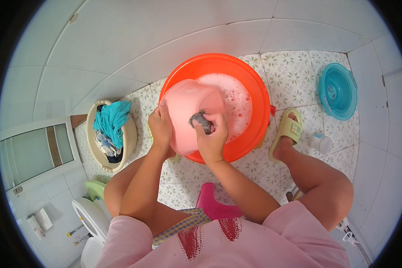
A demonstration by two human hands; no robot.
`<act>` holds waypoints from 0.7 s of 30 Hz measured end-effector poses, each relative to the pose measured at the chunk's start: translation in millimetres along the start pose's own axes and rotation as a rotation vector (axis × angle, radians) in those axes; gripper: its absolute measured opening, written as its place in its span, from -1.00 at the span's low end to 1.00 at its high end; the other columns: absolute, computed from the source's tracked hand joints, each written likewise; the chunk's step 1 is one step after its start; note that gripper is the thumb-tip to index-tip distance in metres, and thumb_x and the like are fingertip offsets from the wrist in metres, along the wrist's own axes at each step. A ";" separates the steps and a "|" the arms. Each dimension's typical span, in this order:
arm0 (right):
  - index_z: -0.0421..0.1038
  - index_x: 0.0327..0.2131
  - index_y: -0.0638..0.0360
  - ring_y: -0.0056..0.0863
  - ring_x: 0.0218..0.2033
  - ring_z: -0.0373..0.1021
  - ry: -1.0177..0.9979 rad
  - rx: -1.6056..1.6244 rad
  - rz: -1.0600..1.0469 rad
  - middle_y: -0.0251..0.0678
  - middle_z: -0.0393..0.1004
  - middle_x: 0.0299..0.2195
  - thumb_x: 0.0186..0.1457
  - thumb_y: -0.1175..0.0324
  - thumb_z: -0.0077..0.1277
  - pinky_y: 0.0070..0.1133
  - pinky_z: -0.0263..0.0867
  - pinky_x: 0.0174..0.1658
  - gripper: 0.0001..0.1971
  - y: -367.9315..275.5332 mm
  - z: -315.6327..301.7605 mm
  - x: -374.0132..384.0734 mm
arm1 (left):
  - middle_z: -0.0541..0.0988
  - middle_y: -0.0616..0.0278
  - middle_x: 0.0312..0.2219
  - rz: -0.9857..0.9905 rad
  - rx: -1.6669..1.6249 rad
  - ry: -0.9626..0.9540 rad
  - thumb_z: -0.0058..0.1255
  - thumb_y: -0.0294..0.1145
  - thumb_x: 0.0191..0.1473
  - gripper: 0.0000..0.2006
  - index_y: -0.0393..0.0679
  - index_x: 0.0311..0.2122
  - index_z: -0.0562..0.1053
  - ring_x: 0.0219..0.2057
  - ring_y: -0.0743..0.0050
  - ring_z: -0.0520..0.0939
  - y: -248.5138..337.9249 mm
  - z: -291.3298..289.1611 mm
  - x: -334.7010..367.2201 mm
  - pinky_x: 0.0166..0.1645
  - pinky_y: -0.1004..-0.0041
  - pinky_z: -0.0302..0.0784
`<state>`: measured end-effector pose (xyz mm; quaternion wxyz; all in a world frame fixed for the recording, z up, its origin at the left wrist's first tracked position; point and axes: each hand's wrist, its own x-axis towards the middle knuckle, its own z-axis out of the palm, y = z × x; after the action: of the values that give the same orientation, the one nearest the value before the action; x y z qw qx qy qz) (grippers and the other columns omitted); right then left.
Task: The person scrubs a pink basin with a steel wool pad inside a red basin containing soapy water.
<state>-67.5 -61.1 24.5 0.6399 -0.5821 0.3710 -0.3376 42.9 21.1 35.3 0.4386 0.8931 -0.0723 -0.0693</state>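
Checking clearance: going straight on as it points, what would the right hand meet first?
Probably the pink basin, with the grey scrubber in the right hand leading; depth is hard to judge.

head-worn fisheye, facing steeply down, close range

A smooth, light pink plastic basin [182,117] is held tipped over, with its outside facing up. It leans over the left part of a big, round, bright orange plastic tub [258,88]. A small, bunched-up gray scrubbing pad [199,118] is pinched tight against the basin's outside.
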 end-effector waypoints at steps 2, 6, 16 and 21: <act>0.30 -0.46 0.24 -0.33 -0.37 0.32 0.013 0.063 0.037 -0.20 0.35 -0.42 -0.24 0.52 0.20 -0.46 0.27 -0.28 -0.74 11.4 1.7 20.6 | 0.38 0.35 -0.73 0.032 -0.040 0.014 -0.23 -0.08 0.25 -0.49 -0.39 -0.46 0.49 -0.66 0.64 0.28 6.1 6.3 -3.4 -0.55 0.48 0.25; 0.29 -0.47 0.22 -0.34 -0.38 0.31 -0.035 0.094 0.076 -0.23 0.35 -0.43 -0.23 0.55 0.18 -0.49 0.26 -0.28 -0.76 6.4 7.3 61.0 | 0.36 0.33 -0.74 0.006 -0.039 0.017 -0.25 -0.07 0.25 -0.47 -0.36 -0.54 0.45 -0.67 0.61 0.27 1.9 3.3 -5.3 -0.56 0.45 0.25; 0.32 -0.51 0.21 -0.36 -0.39 0.36 -0.264 0.039 -0.093 -0.24 0.38 -0.45 -0.30 0.55 0.23 -0.49 0.29 -0.31 -0.74 14.8 -14.8 35.1 | 0.37 0.30 -0.74 -0.043 -0.018 -0.003 -0.23 -0.08 0.24 -0.47 -0.36 -0.56 0.45 -0.66 0.63 0.28 -0.4 -2.8 0.2 -0.55 0.46 0.26; 0.30 -0.51 0.21 -0.32 -0.43 0.33 -0.142 0.082 0.132 -0.24 0.36 -0.47 -0.30 0.54 0.22 -0.50 0.26 -0.32 -0.74 10.7 -1.8 64.5 | 0.37 0.34 -0.73 0.024 0.014 -0.006 -0.23 -0.09 0.25 -0.50 -0.38 -0.46 0.50 -0.64 0.66 0.28 12.6 0.4 -4.8 -0.52 0.52 0.28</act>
<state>-37.0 -116.7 8.5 0.7090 -0.5520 0.3480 -0.2674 37.3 14.1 45.4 0.4331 0.8949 -0.0848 -0.0662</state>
